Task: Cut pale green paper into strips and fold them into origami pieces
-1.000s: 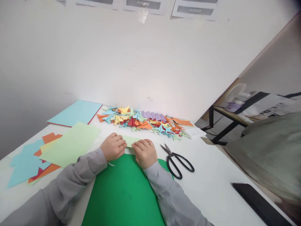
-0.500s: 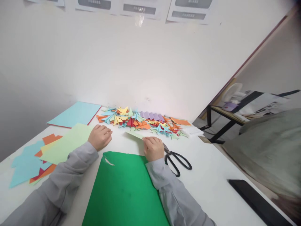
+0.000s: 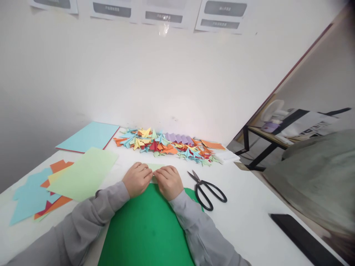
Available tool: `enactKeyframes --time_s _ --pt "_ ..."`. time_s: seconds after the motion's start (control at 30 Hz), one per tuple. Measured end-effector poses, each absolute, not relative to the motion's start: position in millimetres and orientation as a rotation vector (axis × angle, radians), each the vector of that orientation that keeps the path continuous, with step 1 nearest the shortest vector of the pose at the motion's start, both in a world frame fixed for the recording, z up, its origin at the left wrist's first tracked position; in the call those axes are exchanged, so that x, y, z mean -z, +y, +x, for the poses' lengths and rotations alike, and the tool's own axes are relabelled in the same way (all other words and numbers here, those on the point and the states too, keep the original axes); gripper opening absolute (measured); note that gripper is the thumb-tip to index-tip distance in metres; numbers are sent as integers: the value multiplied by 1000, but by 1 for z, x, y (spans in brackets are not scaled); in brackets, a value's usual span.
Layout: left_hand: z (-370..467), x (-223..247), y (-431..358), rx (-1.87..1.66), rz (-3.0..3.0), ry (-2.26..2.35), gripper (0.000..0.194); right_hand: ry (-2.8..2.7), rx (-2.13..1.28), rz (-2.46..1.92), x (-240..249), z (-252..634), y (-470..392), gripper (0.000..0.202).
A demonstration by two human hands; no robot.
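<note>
2 hands (image 3: 153, 178) pinch smooth, flat pale-green paper (image 3: 155, 167) above green sheet (image 3: 146, 225).

Left hand (image 3: 138, 180), right hand (image 3: 169, 182) curled; close together

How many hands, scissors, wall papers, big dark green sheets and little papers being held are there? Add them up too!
Hands: 2, left hand and right hand
Light green strip, held: 1
Scissors: 1 pair
Dark green sheet: 1
Wall papers: 4
Total: 9
</note>
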State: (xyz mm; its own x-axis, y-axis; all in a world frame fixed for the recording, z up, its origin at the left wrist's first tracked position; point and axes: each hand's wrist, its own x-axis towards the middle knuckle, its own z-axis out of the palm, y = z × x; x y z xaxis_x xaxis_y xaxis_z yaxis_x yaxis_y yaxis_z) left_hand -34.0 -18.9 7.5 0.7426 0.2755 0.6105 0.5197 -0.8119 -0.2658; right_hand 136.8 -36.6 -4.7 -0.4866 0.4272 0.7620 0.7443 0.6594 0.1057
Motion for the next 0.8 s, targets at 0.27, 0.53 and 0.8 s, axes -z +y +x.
enactKeyframes --time_s 0.27,0.53,0.8 --pt "-35 -6 -18 780 -2516 -568 17 -2199 603 -873 2 131 -39 11" --pt "-41 -7 -13 835 -2482 -543 15 -2217 654 -927 -2 139 -40 11" --pt "-55 -8 -3 891 -2392 -621 18 -2150 720 -1046 1 152 -33 10"
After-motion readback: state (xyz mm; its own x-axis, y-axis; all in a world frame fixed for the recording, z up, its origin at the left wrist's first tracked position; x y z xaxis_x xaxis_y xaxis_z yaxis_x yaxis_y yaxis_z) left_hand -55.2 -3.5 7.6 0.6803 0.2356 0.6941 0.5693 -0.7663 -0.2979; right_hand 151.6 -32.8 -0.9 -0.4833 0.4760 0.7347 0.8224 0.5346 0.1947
